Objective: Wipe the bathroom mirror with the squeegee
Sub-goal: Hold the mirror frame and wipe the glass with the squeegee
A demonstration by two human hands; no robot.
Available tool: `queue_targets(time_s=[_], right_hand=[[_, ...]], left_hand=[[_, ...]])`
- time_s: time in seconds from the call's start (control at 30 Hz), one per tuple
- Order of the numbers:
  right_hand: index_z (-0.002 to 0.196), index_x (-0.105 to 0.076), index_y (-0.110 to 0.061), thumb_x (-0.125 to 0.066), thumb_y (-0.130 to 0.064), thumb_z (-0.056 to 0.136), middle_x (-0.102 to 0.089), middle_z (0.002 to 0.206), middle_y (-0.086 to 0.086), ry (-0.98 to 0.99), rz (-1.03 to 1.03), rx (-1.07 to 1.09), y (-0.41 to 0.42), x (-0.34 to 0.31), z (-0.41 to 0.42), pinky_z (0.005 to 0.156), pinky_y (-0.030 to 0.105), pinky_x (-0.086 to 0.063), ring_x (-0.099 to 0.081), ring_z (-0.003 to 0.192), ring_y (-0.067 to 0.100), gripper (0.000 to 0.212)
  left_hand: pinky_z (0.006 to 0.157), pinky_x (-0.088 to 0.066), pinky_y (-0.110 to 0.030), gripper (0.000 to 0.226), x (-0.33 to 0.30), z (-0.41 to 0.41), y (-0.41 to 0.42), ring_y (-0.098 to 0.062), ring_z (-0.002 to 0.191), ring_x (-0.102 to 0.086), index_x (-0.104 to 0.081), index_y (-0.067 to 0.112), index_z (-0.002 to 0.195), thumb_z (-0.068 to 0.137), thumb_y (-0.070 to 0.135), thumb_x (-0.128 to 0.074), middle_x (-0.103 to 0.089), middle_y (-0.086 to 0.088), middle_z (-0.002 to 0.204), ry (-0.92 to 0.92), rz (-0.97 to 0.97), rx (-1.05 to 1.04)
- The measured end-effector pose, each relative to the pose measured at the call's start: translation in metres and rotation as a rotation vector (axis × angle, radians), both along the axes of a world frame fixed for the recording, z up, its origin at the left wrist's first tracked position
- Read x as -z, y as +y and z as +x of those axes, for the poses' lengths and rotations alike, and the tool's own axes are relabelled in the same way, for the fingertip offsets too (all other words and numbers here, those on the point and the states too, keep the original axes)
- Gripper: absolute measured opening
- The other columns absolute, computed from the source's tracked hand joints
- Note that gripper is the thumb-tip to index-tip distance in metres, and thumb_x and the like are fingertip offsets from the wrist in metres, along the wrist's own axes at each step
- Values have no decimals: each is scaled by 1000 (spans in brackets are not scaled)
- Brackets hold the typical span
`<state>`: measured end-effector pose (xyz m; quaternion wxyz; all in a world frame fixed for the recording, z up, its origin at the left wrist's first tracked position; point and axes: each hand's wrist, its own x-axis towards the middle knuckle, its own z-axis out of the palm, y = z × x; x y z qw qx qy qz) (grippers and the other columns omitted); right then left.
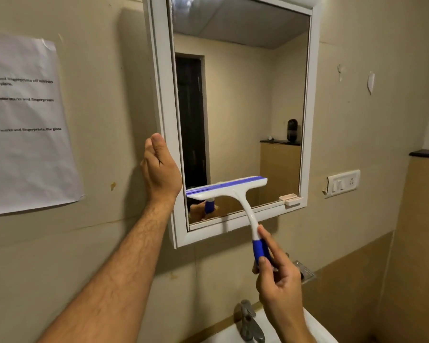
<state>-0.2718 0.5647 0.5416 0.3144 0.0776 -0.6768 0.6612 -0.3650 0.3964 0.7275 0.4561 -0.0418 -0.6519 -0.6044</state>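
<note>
Paper notice (25, 120) cut off at left, txt blurred.

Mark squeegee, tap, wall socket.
squeegee (227, 188), head view, on the white blade head
tap (248, 320), head view, on the metal body
wall socket (343, 183), head view, on the white faceplate
</note>
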Motion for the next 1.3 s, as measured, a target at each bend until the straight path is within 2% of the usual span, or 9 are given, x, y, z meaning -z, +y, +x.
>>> queue_targets(time_s=[0.17, 0.37, 0.43, 0.57, 0.73, 0.83, 1.0, 1.17, 1.3], right_hand=[[115, -59, -63, -51, 6, 93, -68, 105, -11, -56, -11, -34, -4, 28, 24, 57, 20, -49, -53, 57, 13, 72], [126, -52, -59, -58, -14, 94, -58, 121, -10, -29, 34, -1, 4, 2, 17, 71, 26, -57, -62, 88, 13, 55], [127, -50, -56, -63, -22, 92, -55, 123, -23, -8, 47, 28, 2, -10, 10, 76, 29, -59, -62, 101, 12, 51], [121, -53, -56, -65, -16, 91, -58, 104, -32, 2, 33, 21, -5, 5, 12, 63, 27, -58, -63, 87, 16, 51], [114, -53, -59, -64, -13, 91, -62, 102, -22, -36, 77, 11, -4, 33, 25, 60, 35, -59, -62, 73, 24, 53], [121, -53, -47, -62, -13, 93, -62, 96, -13, 36, 59, 31, -2, 4, 19, 56, 26, -54, -59, 66, 16, 45], [116, -46, -50, -59, -13, 94, -55, 99, -42, 92, 94, 68, -14, -30, 10, 63, 24, -59, -65, 83, 10, 45], [111, -46, -52, -58, -14, 94, -60, 78, -3, -30, 119, 91, -14, 22, 19, 51, 41, -53, -56, 55, 19, 43], [111, -48, -54, -59, -14, 93, -60, 81, -4, -16, 143, 103, -4, 22, 23, 49, 37, -54, -55, 57, 21, 45]], left_hand=[[74, -12, 18, 48, 6, -1, 2, -18, 134, -38, -41, 6, 141, 106, 33, -23, -46, -9, 145, -1, 28, -26], [101, -23, -10, 49, 21, -7, 0, -22, 135, -38, -45, 2, 138, 106, 33, -25, -47, -14, 143, -22, 6, -124], [103, -23, -12, 49, 21, -6, 0, -21, 135, -38, -45, 3, 139, 106, 34, -25, -47, -12, 144, -26, 2, -133], [93, -17, 1, 49, 22, -9, 1, -17, 135, -38, -43, 5, 140, 105, 34, -25, -46, -9, 145, -22, 4, -111], [99, -20, -4, 49, 23, -9, 1, -18, 136, -37, -43, 4, 140, 105, 34, -25, -46, -10, 145, -11, 12, -116], [103, -21, -8, 50, 24, -10, 0, -19, 137, -37, -43, 3, 140, 105, 34, -25, -46, -11, 145, -11, 7, -119], [103, -21, -8, 51, 26, -11, -1, -17, 137, -37, -41, 5, 142, 105, 35, -23, -44, -9, 146, -1, -10, -112], [99, -20, -2, 50, 27, -15, -3, -15, 136, -38, -42, 5, 141, 105, 35, -24, -47, -7, 145, 10, -7, -111], [105, -27, -12, 50, 27, -14, -3, -16, 132, -43, -46, 4, 138, 105, 34, -25, -52, -8, 140, 39, -5, -110]])
